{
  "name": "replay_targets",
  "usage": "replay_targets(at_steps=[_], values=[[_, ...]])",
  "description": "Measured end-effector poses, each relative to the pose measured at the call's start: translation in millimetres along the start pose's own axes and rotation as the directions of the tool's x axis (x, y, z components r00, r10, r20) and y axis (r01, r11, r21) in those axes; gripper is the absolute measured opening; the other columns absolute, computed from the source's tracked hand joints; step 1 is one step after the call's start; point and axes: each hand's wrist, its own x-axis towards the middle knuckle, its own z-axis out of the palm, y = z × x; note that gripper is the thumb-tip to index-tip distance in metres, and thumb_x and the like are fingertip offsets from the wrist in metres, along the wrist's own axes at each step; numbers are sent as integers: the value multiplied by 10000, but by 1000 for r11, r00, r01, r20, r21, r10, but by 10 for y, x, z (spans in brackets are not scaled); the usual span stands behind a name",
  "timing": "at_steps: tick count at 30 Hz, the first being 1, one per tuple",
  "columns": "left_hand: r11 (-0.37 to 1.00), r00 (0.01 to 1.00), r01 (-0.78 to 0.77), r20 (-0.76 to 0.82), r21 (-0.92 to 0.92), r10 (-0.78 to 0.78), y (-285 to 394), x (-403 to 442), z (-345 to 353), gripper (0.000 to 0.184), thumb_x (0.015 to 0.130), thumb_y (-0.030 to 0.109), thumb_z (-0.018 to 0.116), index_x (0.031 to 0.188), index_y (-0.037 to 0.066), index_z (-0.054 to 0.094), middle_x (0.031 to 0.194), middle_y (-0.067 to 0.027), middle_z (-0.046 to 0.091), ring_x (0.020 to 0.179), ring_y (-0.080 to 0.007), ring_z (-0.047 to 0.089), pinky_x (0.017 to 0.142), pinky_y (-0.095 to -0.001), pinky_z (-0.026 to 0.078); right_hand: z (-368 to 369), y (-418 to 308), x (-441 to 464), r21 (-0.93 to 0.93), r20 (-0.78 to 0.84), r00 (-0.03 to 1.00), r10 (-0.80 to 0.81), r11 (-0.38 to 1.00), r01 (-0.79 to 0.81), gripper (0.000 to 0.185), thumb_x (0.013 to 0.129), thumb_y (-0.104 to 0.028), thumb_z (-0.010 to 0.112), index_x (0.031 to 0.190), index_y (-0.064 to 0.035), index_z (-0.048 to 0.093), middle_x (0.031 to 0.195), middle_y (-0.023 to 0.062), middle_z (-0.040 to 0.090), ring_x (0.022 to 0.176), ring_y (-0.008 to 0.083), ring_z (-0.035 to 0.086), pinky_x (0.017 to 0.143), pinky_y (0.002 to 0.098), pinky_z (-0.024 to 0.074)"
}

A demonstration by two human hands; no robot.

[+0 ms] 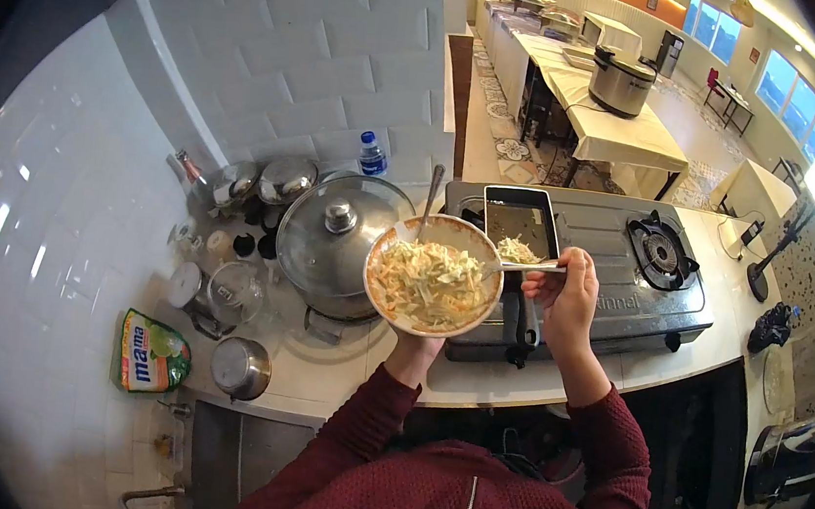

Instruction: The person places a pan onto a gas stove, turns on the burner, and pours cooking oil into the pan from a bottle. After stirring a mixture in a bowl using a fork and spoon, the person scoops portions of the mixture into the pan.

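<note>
My left hand [414, 345] holds up a patterned-rim bowl [372, 302] from below, its fingers mostly hidden under it. Inside the bowl lies a shredded vegetable mixture [429, 281]. A second metal utensil [432, 190] leans out over the far rim. In my right hand [567, 291] a metal spoon [536, 267] is pinched by the handle, its head at the bowl's right side. Just beyond the spoon, a small mound of the same mixture [518, 251] sits in a rectangular pan [551, 211] on the gas stove [609, 299].
Left of the bowl stands a large lidded pot [339, 248], with glass jars, a steel cup [241, 368] and a green pouch [155, 353] nearby. A water bottle [372, 154] is by the wall. A bare burner [661, 251] and a lamp [760, 279] are to the right.
</note>
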Motion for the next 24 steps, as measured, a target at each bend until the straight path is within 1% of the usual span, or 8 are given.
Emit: replay_targets(at_steps=[4, 8, 12, 13, 16, 17, 21, 24], values=[[996, 991, -84, 109, -5, 84, 5, 284, 25, 625, 916, 572, 260, 1393, 172, 321, 1398, -71, 388, 1266, -298, 399, 1033, -535, 348, 27, -44, 210, -6, -10, 999, -47, 999, 47, 261, 993, -329, 353, 924, -84, 409, 672, 133, 598, 534, 189, 616, 501, 278, 530], [991, 988, -112, 103, -70, 118, -108, 731, -54, 701, 884, 639, 244, 1391, 160, 321, 1394, -101, 383, 1273, -313, 393, 1031, -525, 360, 51, -46, 452, -15, -39, 995, -92, 996, 91, 252, 995, -315, 351, 935, -78, 412, 689, 133, 597, 539, 197, 617, 507, 280, 532], [988, 991, -133, 22, -80, 135, -110, 941, 80, 705, 886, 637, 230, 1388, 152, 329, 1385, -102, 398, 1267, -306, 403, 1034, -522, 357, 33, -29, 714, -7, -85, 989, -121, 993, 121, 239, 995, -303, 354, 938, -79, 413, 685, 143, 599, 535, 208, 616, 499, 292, 534], [984, 987, -150, 40, -96, 155, -99, 991, 109, 682, 898, 617, 234, 1384, 149, 333, 1386, -97, 400, 1262, -302, 409, 1036, -509, 361, 24, -21, 771, 4, -87, 987, -131, 991, 132, 239, 995, -303, 354, 938, -79, 413, 685, 144, 600, 534, 210, 616, 499, 294, 535], [983, 989, -148, 3, -108, 149, -58, 1111, 189, 639, 916, 583, 254, 1374, 147, 347, 1384, -91, 403, 1254, -294, 419, 1035, -491, 369, -35, 19, 946, -3, -104, 983, -150, 989, 151, 237, 996, -298, 348, 937, -77, 411, 686, 148, 601, 535, 216, 617, 502, 301, 537], [978, 986, -148, 57, -145, 157, -64, 1205, 104, 609, 925, 562, 275, 1363, 146, 360, 1372, -85, 417, 1244, -283, 432, 1029, -481, 381, -58, 35, 1009, 5, -103, 982, -158, 987, 159, 237, 996, -297, 347, 935, -77, 410, 687, 150, 601, 537, 217, 617, 502, 302, 538], [974, 980, -188, 45, -125, 195, -10, 1256, 144, 619, 915, 585, 277, 1359, 163, 367, 1354, -81, 439, 1230, -280, 447, 1023, -484, 389, -149, 13, 1251, -18, -141, 975, -173, 985, 172, 229, 995, -287, 339, 930, -78, 410, 693, 152, 601, 547, 224, 620, 508, 310, 541], [968, 981, -173, 62, -180, 186, -8, 1272, 95, 618, 915, 589, 270, 1358, 169, 368, 1355, -80, 439, 1228, -287, 448, 1024, -486, 387, -325, 60, 1447, -64, -175, 967, -186, 982, 178, 231, 994, -282, 335, 923, -76, 413, 690, 150, 597, 552, 226, 619, 510, 317, 544]])
